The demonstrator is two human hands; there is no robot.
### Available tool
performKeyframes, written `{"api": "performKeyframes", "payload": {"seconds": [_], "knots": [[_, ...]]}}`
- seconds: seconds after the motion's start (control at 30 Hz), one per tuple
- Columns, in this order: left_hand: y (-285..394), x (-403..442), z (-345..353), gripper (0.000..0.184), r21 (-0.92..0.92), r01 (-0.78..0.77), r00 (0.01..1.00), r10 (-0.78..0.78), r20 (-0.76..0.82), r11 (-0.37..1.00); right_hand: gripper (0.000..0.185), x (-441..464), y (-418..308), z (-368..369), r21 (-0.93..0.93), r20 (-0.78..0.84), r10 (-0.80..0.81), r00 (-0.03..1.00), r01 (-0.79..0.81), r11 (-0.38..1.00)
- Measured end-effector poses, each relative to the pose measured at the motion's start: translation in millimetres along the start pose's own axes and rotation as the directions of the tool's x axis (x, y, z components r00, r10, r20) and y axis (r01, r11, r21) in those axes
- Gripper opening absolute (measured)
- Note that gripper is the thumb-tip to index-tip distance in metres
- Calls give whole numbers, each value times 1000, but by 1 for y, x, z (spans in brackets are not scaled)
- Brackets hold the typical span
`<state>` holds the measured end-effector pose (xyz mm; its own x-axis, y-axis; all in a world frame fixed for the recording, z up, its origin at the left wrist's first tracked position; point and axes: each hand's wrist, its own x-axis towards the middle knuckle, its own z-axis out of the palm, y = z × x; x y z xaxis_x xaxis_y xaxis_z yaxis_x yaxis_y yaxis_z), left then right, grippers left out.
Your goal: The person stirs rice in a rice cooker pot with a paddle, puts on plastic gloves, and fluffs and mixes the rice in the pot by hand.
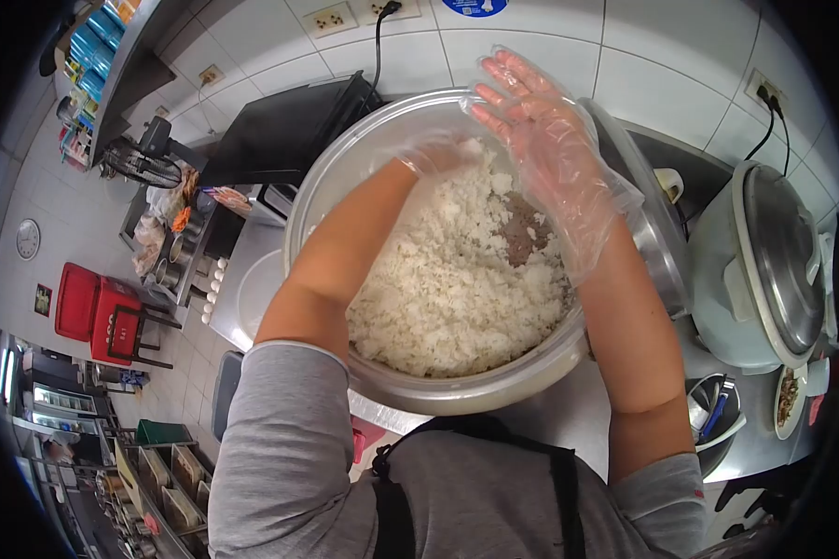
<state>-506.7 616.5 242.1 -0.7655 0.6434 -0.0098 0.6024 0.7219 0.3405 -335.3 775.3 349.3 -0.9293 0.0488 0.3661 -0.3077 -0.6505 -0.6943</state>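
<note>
A large round metal pot [438, 396] stands on the steel counter, holding a heap of white rice [457, 289]. A brownish patch [524, 231] shows where the rice is parted. My left hand [438, 156], in a clear plastic glove, reaches into the pot at its far side, beside the rice; its fingers are blurred and partly hidden. Above the pot's far right rim is my right hand [541, 130], also in a clear loose glove, raised with its fingers apart and nothing in it.
A lidded rice cooker [760, 270] stands at the right, near a bowl with blue-handled utensils [715, 415] and an oval plate of food [790, 401]. A metal lid [657, 242] leans behind the pot. A black appliance [275, 135] is at the back left.
</note>
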Motion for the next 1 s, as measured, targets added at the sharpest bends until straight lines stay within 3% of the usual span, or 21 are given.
{"api": "performKeyframes", "payload": {"seconds": [0.03,0.1,0.13,0.2,0.27,0.37,0.43,0.5,0.6,0.7,0.77,0.87,0.97,1.0], "knots": [[5,4,15,37,168,-83,995,91,-41,982,62,0,0,1,19,7,-11,1000,11,1000],[21,3,26,47,246,-135,989,116,89,960,57,-4,-1,4,67,12,-30,999,29,997],[64,-22,4,54,161,-94,969,54,242,982,57,-8,0,5,68,27,-53,998,51,996],[102,-42,2,61,175,-157,864,50,500,972,57,-10,-2,8,63,50,-80,996,77,995],[128,-71,6,62,-142,-154,760,209,616,978,57,-6,-4,8,45,43,-49,998,47,998],[168,-103,-61,62,-79,-241,782,242,575,967,57,-5,-5,5,36,28,-23,999,22,999],[141,-85,-79,62,-79,-76,864,106,492,994,57,-5,-4,2,29,35,-23,999,22,999],[64,-61,-59,56,-84,68,930,-32,366,994,55,-3,-2,-2,10,44,-21,999,21,1000],[68,-98,-59,64,164,175,872,-231,432,971,51,-2,-5,6,-94,-36,17,999,-20,995],[88,-97,-15,62,-64,199,830,-133,542,978,49,2,-1,1,-95,0,23,1000,-23,995],[141,-124,-36,62,-13,-62,834,59,548,998,57,-2,-2,3,-155,16,27,1000,-24,988],[173,-153,-65,63,-168,-125,875,189,445,978,61,-5,0,7,-209,-19,41,999,-44,977],[125,-142,-77,66,-238,-260,934,306,186,936,59,-7,1,7,-242,-85,44,995,-63,968],[112,-147,-93,68,-151,-126,965,156,211,981,59,-7,2,8,-252,-103,42,994,-67,966]]}}
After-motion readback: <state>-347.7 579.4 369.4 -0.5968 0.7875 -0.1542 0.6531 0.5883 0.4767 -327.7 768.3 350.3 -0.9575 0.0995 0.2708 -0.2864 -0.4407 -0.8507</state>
